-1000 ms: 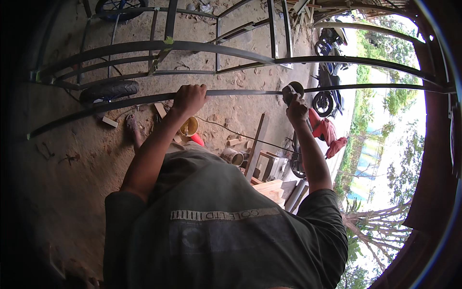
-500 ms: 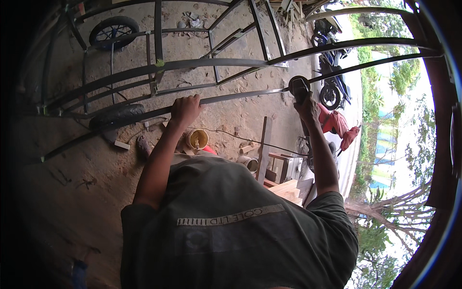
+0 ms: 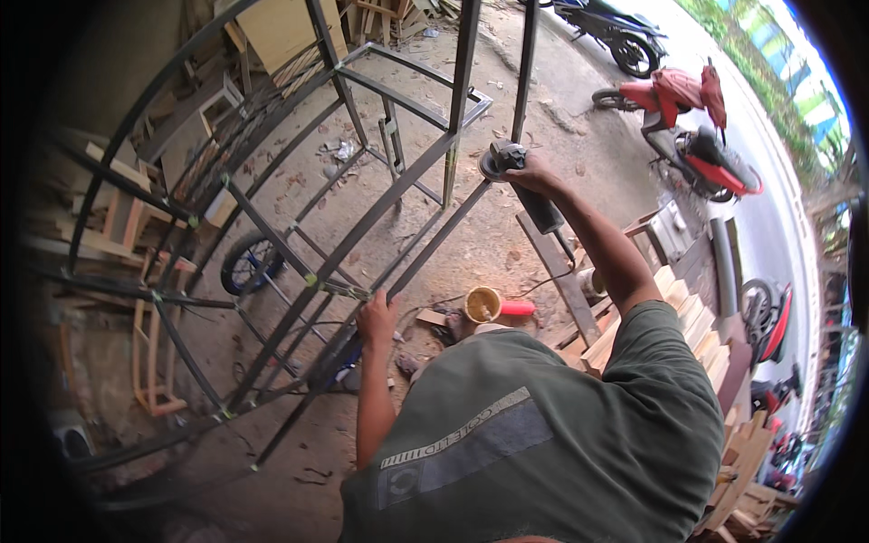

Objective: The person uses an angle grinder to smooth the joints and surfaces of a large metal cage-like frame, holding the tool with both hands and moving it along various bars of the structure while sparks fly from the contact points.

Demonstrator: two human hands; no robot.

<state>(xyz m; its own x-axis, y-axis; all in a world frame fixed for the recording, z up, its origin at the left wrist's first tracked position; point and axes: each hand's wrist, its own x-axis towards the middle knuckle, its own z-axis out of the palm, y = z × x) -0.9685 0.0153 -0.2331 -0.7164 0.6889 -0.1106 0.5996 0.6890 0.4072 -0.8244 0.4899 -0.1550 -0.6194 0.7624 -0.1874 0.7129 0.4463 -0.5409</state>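
While in right hand (image 3: 532, 174), grinder (image 3: 540, 210) at bar (image 3: 444, 233)

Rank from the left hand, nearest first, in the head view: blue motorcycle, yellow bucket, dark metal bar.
1. Dark metal bar, held by the left hand.
2. Yellow bucket, on the ground to the hand's right.
3. Blue motorcycle, upper right near the road.

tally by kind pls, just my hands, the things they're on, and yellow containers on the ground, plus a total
Hands (left hand, right hand): 2
Metal bar under the left hand: 1
Grinder in the right hand: 1
Yellow container: 1
Total: 5
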